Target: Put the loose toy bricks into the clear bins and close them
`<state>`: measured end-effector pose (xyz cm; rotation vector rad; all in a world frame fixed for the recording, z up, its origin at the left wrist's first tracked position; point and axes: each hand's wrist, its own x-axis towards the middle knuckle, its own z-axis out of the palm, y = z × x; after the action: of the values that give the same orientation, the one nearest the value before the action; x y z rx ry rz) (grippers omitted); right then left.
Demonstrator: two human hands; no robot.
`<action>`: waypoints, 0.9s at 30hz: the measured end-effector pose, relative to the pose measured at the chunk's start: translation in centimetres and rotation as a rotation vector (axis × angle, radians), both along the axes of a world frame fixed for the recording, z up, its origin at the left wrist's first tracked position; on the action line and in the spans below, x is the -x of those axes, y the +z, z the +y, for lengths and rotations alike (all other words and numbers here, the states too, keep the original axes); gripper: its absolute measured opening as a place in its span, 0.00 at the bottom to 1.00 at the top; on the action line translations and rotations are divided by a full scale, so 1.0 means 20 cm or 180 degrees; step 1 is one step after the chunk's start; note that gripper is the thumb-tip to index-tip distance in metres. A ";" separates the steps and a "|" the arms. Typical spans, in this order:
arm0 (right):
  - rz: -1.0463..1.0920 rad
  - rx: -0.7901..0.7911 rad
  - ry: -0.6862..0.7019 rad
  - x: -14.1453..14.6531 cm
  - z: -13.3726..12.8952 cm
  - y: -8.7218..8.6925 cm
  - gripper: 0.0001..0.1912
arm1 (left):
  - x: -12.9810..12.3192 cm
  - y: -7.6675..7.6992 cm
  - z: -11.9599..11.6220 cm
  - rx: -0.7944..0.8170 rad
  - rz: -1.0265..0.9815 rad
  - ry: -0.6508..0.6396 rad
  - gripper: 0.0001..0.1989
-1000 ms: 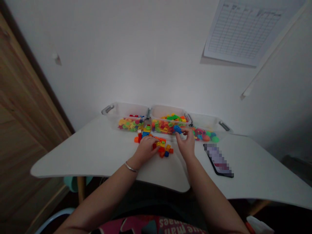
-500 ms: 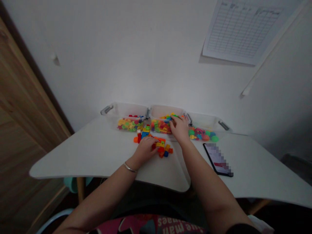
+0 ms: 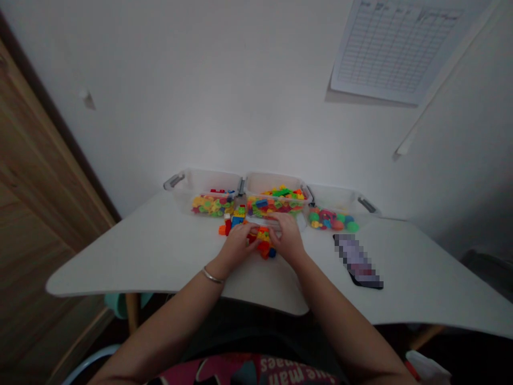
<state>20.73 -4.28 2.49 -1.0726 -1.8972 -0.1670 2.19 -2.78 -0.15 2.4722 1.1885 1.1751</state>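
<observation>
A built-up cluster of toy building bricks (image 3: 263,248) in orange, yellow, red and blue lies on the white table between my hands. My left hand (image 3: 237,245) has its fingers wrapped round the left side of the cluster. On the right side my right hand (image 3: 288,238) curves thumb and fingers against the bricks; whether it pinches a separate small brick is hidden. Just behind my left hand stand more joined bricks (image 3: 238,220), blue, red, white and yellow-green. Beyond them the middle clear plastic bin (image 3: 276,179) holds many loose coloured bricks.
A left clear bin (image 3: 208,178) holds yellow and red pieces, and a right bin (image 3: 334,194) holds green, red and blue ones. A phone (image 3: 358,262) lies on the table (image 3: 417,278) to the right. The wall with a paper chart (image 3: 393,51) rises behind the bins.
My right hand has come back from the middle bin to the brick cluster beside my left hand. My left hand has stayed on the cluster.
</observation>
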 end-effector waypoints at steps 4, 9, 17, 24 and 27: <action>0.0191 0.0336 0.0093 0.01 -0.06 -0.12 0.16 | -0.01 -0.01 0.01 0.0005 -0.0094 0.0058 0.11; 0.0057 0.0568 0.0232 -0.01 -0.08 -0.16 0.16 | -0.01 0.03 -0.02 0.0036 0.0150 -0.0012 0.06; 0.0075 0.0700 0.0039 0.00 -0.06 -0.17 0.10 | 0.00 0.03 -0.02 0.0136 0.0161 -0.0212 0.06; 0.0545 0.0627 -0.0336 -0.05 -0.03 -0.18 0.07 | 0.00 0.01 -0.01 0.0020 0.0226 -0.0100 0.06; 0.0828 0.0360 -0.0550 -0.09 0.00 -0.15 0.09 | 0.00 0.01 -0.01 -0.0028 0.0293 -0.0125 0.06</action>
<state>22.45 -4.30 -0.44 -1.2705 -1.5969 -0.0160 2.10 -3.06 0.14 2.5694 1.1539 1.0694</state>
